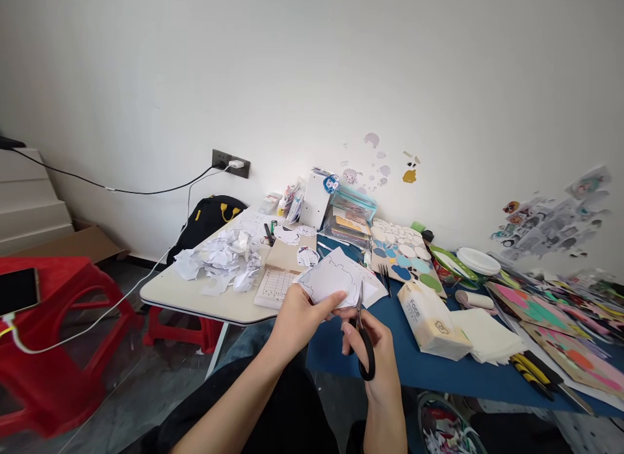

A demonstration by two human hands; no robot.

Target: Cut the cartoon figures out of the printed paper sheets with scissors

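One grip, of the left hand (311, 306), pinches the outlined paper (329, 277) over the desk (326, 353); the right hand (379, 340) closes its grip around the scissors (359, 320). Cutting seems the present step; the next move probably calls for turning the paper slowly.

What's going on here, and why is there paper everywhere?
Someone's left hand holds a sheet of paper with a wavy outline drawn on it. Their right hand grips black-handled scissors, with the blades at the paper's right side. Crumpled paper scraps lie heaped on the pale table, and a tissue pack sits on the blue table.
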